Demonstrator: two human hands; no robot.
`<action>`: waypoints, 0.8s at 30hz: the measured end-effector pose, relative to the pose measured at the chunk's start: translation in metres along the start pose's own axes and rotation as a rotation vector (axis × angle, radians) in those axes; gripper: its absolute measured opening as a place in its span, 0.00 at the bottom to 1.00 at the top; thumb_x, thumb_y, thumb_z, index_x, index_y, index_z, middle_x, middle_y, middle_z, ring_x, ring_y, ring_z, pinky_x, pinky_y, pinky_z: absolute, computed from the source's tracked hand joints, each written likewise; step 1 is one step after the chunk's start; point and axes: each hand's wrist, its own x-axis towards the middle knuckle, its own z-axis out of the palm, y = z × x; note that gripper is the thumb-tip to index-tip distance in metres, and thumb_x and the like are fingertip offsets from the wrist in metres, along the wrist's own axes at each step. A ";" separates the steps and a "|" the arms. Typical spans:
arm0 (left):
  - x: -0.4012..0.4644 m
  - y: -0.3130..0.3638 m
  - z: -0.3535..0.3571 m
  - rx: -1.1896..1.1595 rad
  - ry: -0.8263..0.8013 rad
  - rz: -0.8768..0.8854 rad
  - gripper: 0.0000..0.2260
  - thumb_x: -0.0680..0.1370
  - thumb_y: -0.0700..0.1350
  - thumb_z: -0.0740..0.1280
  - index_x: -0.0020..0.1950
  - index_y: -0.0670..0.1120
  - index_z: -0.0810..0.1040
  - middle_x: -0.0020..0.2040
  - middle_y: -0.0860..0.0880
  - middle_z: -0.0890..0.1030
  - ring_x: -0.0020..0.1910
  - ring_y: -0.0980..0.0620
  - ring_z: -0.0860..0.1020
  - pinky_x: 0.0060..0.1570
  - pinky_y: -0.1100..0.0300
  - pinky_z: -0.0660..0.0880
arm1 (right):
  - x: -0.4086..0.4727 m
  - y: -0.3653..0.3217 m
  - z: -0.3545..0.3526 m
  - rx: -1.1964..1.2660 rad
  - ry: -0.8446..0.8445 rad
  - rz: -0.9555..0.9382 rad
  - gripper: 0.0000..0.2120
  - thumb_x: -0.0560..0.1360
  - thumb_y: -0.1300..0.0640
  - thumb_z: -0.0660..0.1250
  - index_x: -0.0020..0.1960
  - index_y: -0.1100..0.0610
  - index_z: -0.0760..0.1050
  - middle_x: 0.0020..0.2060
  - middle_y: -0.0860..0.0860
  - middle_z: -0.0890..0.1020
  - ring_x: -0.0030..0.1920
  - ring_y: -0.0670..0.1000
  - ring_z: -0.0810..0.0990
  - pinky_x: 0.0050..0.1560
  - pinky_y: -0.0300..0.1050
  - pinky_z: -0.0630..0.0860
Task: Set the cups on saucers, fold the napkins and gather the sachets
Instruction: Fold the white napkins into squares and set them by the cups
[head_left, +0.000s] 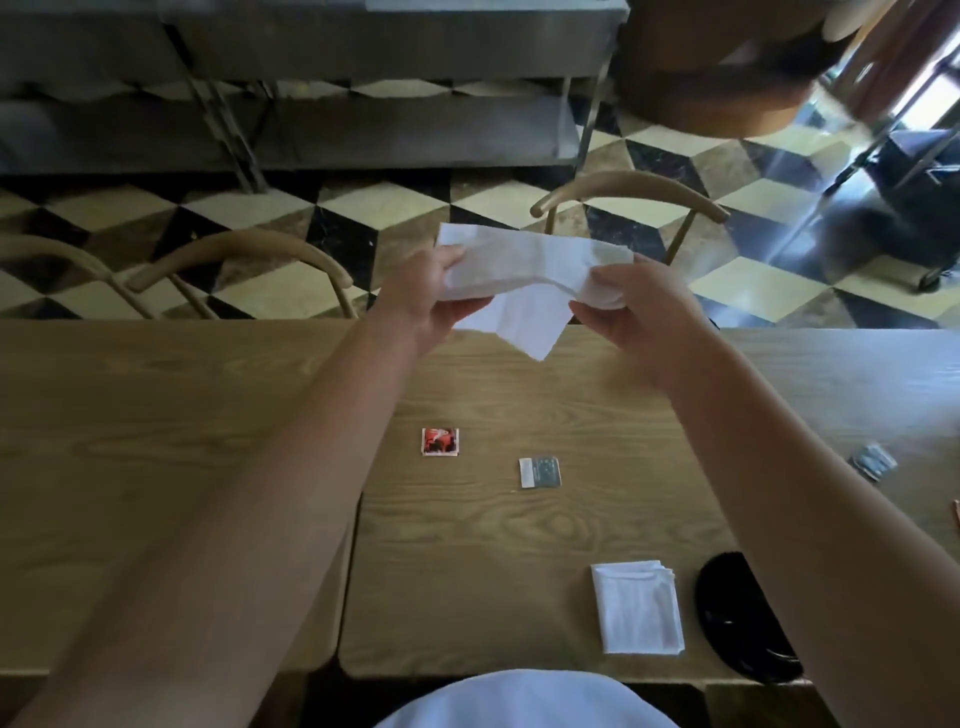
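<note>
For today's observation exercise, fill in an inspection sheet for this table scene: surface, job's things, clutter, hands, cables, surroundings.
Surface: wooden table, a seam running between two tops.
Job's things: white napkin held up in the air; folded napkin lying near the front edge; red sachet, grey sachet and a third sachet lying apart. No cups or saucers seen.
Clutter: black object right of the folded napkin, partly hidden by the arm.
Hands: left hand and right hand each grip an end of the napkin.
Cables: nothing seen.
Surroundings: wooden chairs across the table, checkered floor.
</note>
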 end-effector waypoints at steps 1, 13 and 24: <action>-0.006 -0.004 -0.006 0.026 0.021 0.015 0.09 0.80 0.42 0.64 0.59 0.42 0.78 0.54 0.41 0.80 0.52 0.44 0.81 0.39 0.55 0.81 | -0.005 0.004 -0.003 -0.034 0.000 0.004 0.14 0.79 0.67 0.63 0.63 0.61 0.77 0.61 0.60 0.81 0.58 0.58 0.82 0.41 0.46 0.83; -0.097 -0.204 -0.112 0.229 0.318 -0.493 0.05 0.78 0.35 0.67 0.46 0.43 0.79 0.35 0.48 0.84 0.31 0.52 0.80 0.27 0.63 0.74 | -0.067 0.202 -0.109 -0.423 0.170 0.480 0.04 0.77 0.64 0.67 0.49 0.64 0.80 0.36 0.55 0.81 0.30 0.51 0.78 0.27 0.40 0.76; -0.098 -0.241 -0.143 0.391 0.344 -0.502 0.04 0.75 0.41 0.73 0.49 0.45 0.80 0.46 0.46 0.82 0.44 0.48 0.79 0.46 0.52 0.78 | -0.069 0.218 -0.133 -0.504 0.195 0.483 0.10 0.77 0.64 0.70 0.57 0.58 0.78 0.39 0.56 0.80 0.30 0.51 0.77 0.31 0.42 0.79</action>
